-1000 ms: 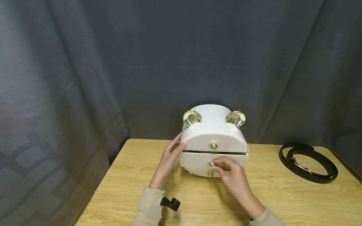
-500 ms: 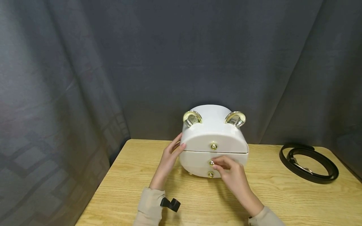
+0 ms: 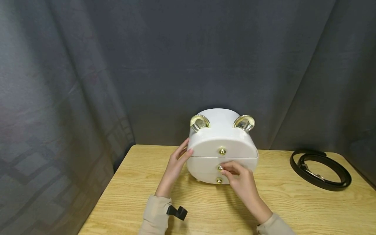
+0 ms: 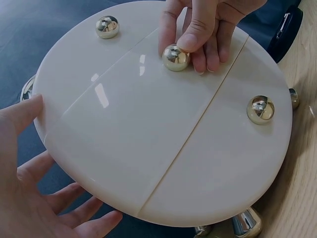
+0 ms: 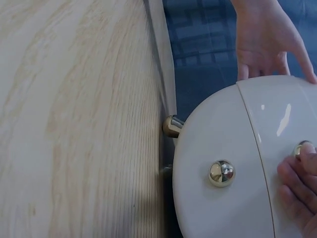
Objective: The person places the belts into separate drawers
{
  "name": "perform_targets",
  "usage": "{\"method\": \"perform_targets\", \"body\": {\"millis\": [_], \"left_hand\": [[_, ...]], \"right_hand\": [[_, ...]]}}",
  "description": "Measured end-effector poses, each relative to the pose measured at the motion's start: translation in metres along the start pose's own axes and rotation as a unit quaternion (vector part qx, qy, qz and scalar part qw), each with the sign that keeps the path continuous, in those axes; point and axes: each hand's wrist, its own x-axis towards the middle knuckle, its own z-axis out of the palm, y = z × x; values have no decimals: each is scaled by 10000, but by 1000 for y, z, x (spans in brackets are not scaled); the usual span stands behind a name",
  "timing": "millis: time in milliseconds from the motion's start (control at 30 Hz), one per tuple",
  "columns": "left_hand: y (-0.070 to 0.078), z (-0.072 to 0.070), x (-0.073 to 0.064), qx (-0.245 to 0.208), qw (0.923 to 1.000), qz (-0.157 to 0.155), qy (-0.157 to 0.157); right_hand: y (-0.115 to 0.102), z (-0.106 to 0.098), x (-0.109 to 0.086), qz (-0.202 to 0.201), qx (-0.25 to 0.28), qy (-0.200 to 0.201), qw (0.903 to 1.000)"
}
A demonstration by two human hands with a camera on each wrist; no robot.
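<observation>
A glossy white rounded drawer box (image 3: 218, 122) with gold ears stands on the table. Three gold knobs run down its front. My right hand (image 3: 243, 181) pinches the middle drawer's knob (image 4: 176, 58) between thumb and fingers. The left hand (image 3: 175, 163) rests against the box's left side, its fingers spread along the edge in the left wrist view. The top knob (image 4: 107, 27) and the bottom knob (image 5: 221, 173) are untouched. Only thin seams show between the drawer fronts, and whatever is inside them is hidden.
To the right on the wooden table (image 3: 126, 186) lies a coiled black belt (image 3: 330, 186) with a metal buckle. Dark grey curtains (image 3: 164, 65) hang behind and to the left. Short gold feet (image 5: 173, 126) hold the box up.
The middle drawer has gone inward with my right hand on its knob; the dark gap above it has narrowed to a thin line. The left hand has stayed in place.
</observation>
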Motion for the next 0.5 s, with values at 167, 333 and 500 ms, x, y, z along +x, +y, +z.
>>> {"method": "perform_targets", "body": {"millis": [167,333,500], "left_hand": [[-1,0,-1,18,10000,-7,-27],[-2,-1,-1,60,10000,3,-32],[-2,-1,0,103,9999,12,-47]], "right_hand": [[1,0,-1,148,117,21,9998],[0,0,0,248,101,27,9996],[-2,1,0,227,154,51,9996]]}}
